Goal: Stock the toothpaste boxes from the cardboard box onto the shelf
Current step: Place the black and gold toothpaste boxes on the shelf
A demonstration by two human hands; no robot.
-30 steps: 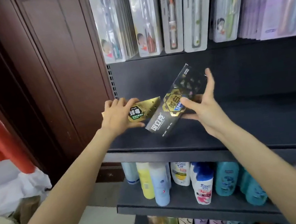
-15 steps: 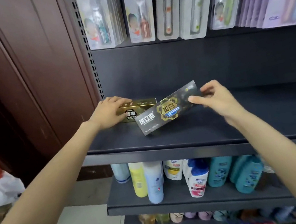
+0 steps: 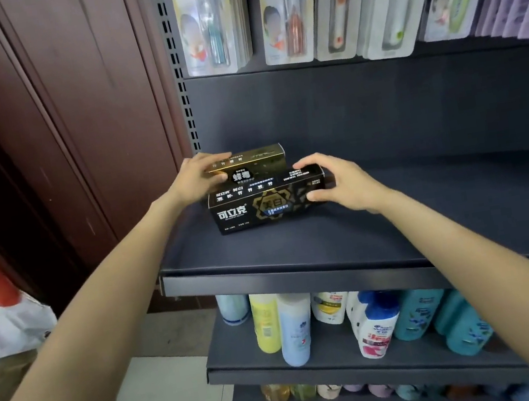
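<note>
You are in the placing step: both toothpaste boxes are down on the dark shelf (image 3: 399,231) at its left end, near the perforated upright (image 3: 181,74); your left hand (image 3: 195,180) curls over the left end of the gold toothpaste box (image 3: 258,161), which sits toward the back; your right hand (image 3: 340,184) pinches the right end of the black toothpaste box (image 3: 257,206), thumb on its front face and fingers over its top, and that box stands on its long edge just in front of the gold one, label facing you; whether the two boxes touch cannot be told. The rest of this shelf to the right is bare, so the stocking looks barely begun. The cardboard box is not plainly in view; only clutter shows at the lower left. Next, you would likely square both boxes against each other, let go with both hands, and reach back down for more; release gently, since the narrow black box could tip forward off its edge.
</note>
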